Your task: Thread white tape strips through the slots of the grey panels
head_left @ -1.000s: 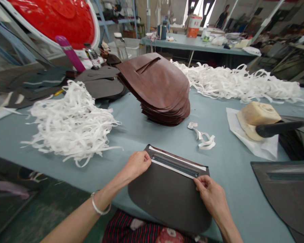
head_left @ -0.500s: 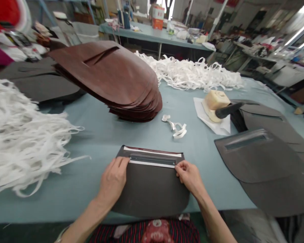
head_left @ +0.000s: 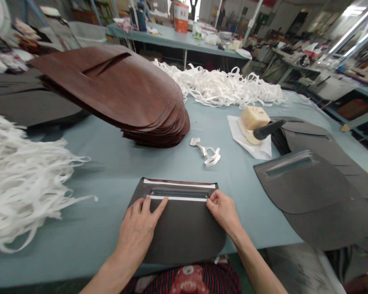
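Note:
A dark grey panel (head_left: 184, 232) with rounded lower corners lies flat at the table's near edge. Near its top is a long slot (head_left: 178, 193), and a white tape strip (head_left: 184, 199) runs along the slot's lower edge. Another white strip (head_left: 171, 182) follows the panel's top edge, beside a thin brown border. My left hand (head_left: 139, 228) rests on the panel with fingers spread, its fingertips on the tape's left part. At the tape's right end, my right hand (head_left: 223, 210) pinches the strip between thumb and fingers.
A stack of brown panels (head_left: 135, 94) rises behind. White tape heaps lie at left (head_left: 27, 179) and back (head_left: 221, 87). Loose tape pieces (head_left: 210, 155) sit mid-table. A cream block with a dark-handled tool (head_left: 254, 120) rests on paper, beside grey slotted panels (head_left: 297, 183) at right.
My left hand has shifted from the strip's left end, and its fingers have spread flat over the tape. My right hand stays at the right end. The view has turned slightly.

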### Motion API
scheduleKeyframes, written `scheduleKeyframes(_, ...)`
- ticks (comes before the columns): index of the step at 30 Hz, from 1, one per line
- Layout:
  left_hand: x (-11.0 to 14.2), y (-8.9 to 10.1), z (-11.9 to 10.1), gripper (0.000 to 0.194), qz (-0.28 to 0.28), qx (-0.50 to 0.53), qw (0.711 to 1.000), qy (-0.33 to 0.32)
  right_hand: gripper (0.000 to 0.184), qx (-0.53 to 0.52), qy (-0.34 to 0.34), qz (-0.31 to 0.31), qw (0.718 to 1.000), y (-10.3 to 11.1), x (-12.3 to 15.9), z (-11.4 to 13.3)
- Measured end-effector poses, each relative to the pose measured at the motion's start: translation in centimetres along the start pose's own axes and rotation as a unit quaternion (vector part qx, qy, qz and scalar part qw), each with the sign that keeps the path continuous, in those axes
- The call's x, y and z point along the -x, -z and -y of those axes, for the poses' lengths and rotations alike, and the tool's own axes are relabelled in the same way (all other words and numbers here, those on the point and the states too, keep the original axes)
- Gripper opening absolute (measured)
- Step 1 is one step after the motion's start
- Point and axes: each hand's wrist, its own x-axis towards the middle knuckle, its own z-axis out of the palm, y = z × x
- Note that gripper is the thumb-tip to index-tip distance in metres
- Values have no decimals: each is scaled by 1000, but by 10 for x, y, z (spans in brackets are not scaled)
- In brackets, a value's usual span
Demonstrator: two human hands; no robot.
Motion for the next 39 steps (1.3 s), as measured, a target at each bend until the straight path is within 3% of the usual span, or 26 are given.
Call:
scheduleKeyframes(3, -4, 2, 5, 61, 12, 34, 999, 7, 8, 87, 22, -8, 996, 4, 0, 3)
scheduleKeyframes(6, -8, -1, 18, 44, -8, 110, 993, 48, 13, 143, 79, -23, 986, 3, 3, 10)
scheduleKeyframes(9, -12, -8, 35, 31, -74, 175, 970, 151, 11, 90, 228, -32, 969, -9, 7, 25)
scheduleKeyframes(12, -16, -13, 45, 50, -99, 223, 943, 224, 15, 6, 412, -10, 911, -32, 7, 45)
scheduleKeyframes(14, -18, -14, 47, 60, -82, 277, 927, 242, 18, -2, 475, -2, 880, -47, 5, 56)
scheduleKeyframes(17, -20, -5, 49, 60, -15, 417, 872, 254, 18, 10, 486, -5, 874, -59, 1, 61)
scheduleKeyframes(21, -24, 22, 70, 56, 36, 606, 755, 247, 16, 9, 468, -31, 883, -50, -2, 48)
scheduleKeyframes(23, -28, 34, 87, 56, 51, 633, 737, 232, 13, 10, 452, -35, 891, -43, -1, 40)
scheduleKeyframes(25, -32, 38, 102, 52, 38, 584, 781, 219, 12, 14, 444, -32, 895, -38, 1, 33)
scheduleKeyframes(27, -31, 31, 106, 45, -21, 471, 856, 211, 14, 27, 447, -34, 894, -39, 4, 30)
scheduleKeyframes(29, -27, 16, 99, 35, -85, 368, 905, 195, 16, 49, 444, -51, 893, -43, 7, 30)
scheduleKeyframes(31, -19, 0, 85, 23, -111, 331, 923, 164, 16, 73, 430, -73, 897, -50, 8, 33)
scheduleKeyframes(34, -7, -18, 68, 9, -128, 330, 924, 141, 17, 109, 411, -86, 901, -63, 7, 48)
scheduleKeyframes(39, -1, -23, 62, 11, -148, 312, 927, 148, 19, 135, 412, -74, 898, -93, 0, 96)
